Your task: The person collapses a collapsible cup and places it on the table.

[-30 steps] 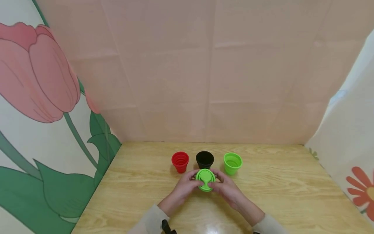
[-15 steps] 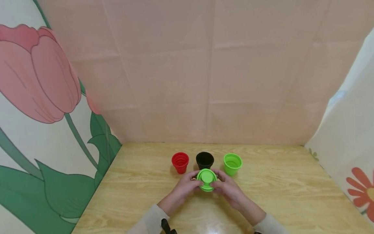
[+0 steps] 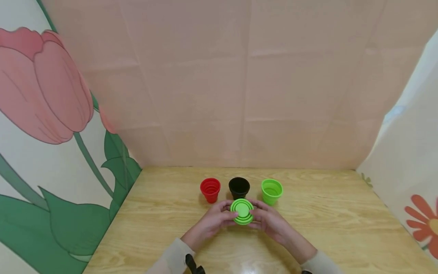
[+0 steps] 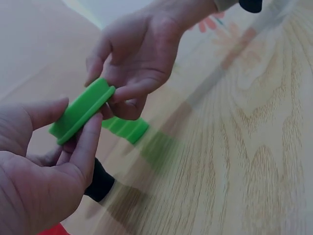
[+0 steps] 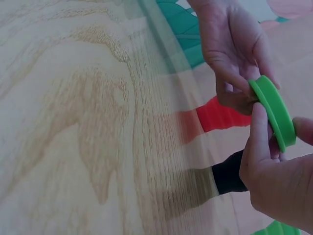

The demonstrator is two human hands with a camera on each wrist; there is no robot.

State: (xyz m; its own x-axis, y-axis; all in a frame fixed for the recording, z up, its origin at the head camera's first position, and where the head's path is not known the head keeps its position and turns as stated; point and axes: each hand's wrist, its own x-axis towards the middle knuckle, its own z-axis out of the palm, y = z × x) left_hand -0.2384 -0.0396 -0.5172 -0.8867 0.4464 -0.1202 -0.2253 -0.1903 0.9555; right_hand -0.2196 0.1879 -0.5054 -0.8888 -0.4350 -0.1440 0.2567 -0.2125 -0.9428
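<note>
A light green collapsible cup (image 3: 242, 211), folded into a flat ringed disc, is held up by both hands, its round face towards the head camera. My left hand (image 3: 213, 220) pinches its left edge between thumb and fingers; my right hand (image 3: 268, 221) grips the opposite edge. In the left wrist view the flattened cup (image 4: 82, 111) appears side-on as a short, thick band with a rim. The right wrist view also has the folded cup (image 5: 273, 113) on edge between the two hands. Part of its rim is covered by fingers.
Behind the hands stand a red cup (image 3: 210, 190), a black cup (image 3: 239, 187) and another green cup (image 3: 272, 191) in a row on the wooden table (image 3: 342, 224). A pinkish sheet (image 3: 246, 95) hangs at the back, with flower-printed sheets at the sides.
The pinched-looking middle of the green cup's face has become even concentric rings with a round centre. Both hands stay in nearly the same place; the thumbs have shifted slightly.
</note>
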